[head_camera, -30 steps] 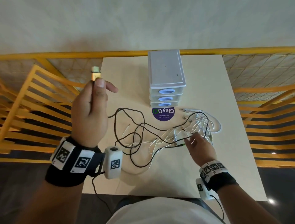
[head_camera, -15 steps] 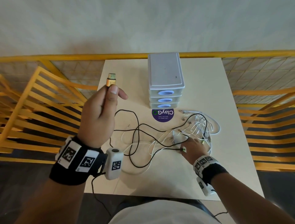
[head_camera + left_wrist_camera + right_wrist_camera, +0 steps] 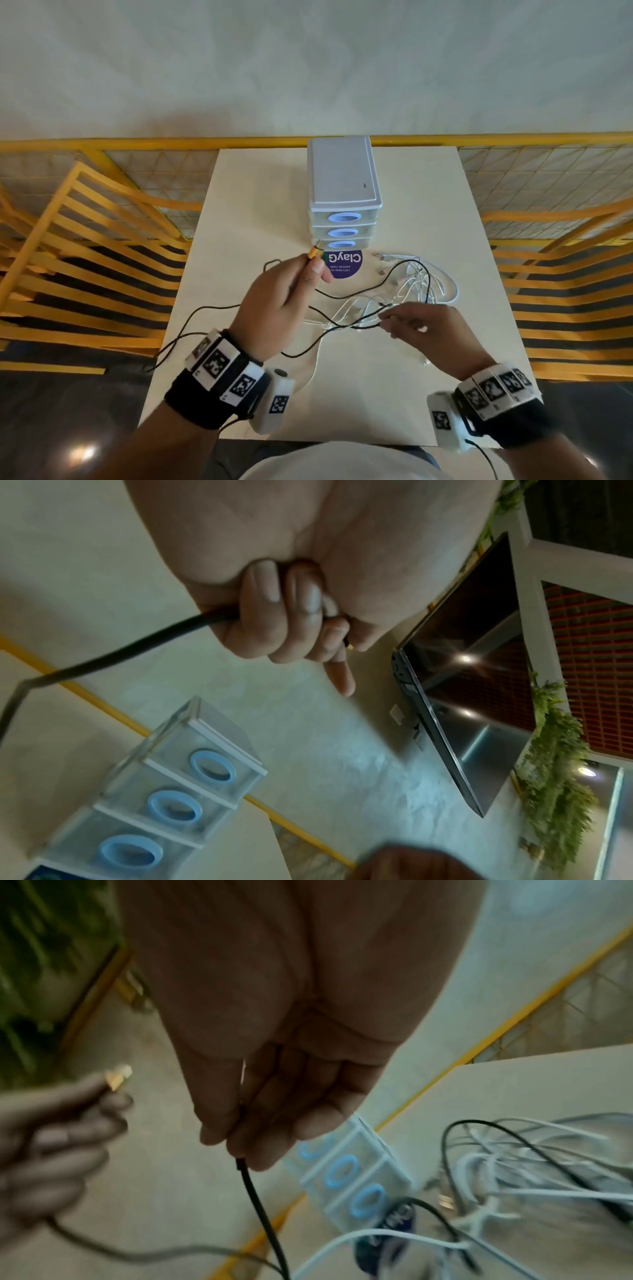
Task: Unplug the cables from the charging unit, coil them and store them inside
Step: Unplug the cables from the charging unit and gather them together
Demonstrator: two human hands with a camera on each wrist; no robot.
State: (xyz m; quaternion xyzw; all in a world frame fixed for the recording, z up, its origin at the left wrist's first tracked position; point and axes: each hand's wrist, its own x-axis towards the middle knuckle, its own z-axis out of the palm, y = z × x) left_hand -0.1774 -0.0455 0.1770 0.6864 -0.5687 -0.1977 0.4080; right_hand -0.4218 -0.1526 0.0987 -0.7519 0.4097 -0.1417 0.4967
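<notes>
Left hand (image 3: 274, 308) gripping thin black cable (image 3: 346, 295) below its gold plug (image 3: 313, 253), right hand (image 3: 424, 325) pinching same cable toward 3 o'clock; best drawn clear of tangled white cables (image 3: 435, 284) before coiling.

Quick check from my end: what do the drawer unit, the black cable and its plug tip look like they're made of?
Drawer unit: likely plastic, a matte grey-white top over translucent, frosted-looking drawer fronts with blue ring pulls.
Black cable: dull black jacket, rubbery or braided; too blurred to tell.
Plug tip in the left hand: gold-orange shell, probably metal or metallised plastic.
</notes>
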